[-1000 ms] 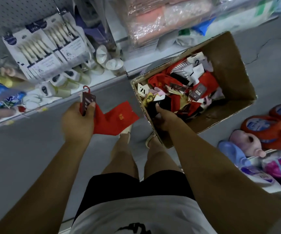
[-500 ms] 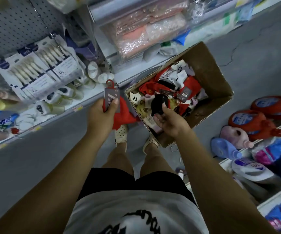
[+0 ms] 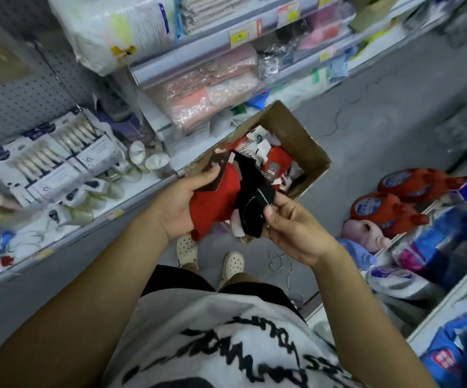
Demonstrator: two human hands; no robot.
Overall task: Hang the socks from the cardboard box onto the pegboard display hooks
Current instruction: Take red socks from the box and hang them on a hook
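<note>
My left hand [image 3: 182, 203] grips a pair of red socks [image 3: 215, 200] by its dark card tag, held in front of my waist. My right hand [image 3: 291, 225] pinches a pair of black socks [image 3: 252, 197] right beside the red pair, the two touching. Behind both hands the open cardboard box [image 3: 308, 144] sits on the floor with several red, white and black tagged socks [image 3: 277, 161] inside. The grey pegboard [image 3: 16, 96] rises at the upper left with packaged goods hanging on its hooks.
White packets of utensils [image 3: 56, 152] hang on the pegboard above a shelf of small cups [image 3: 154, 161]. Shelves with wrapped pink textiles [image 3: 207, 99] stand ahead. Red detergent bottles [image 3: 378, 211] line a low shelf at right. My feet in pale clogs [image 3: 187, 247] stand on grey floor.
My right hand has lifted the black socks out of the box and brought them up beside the red pair. My left hand has moved right and closer. The view tilted upward.
</note>
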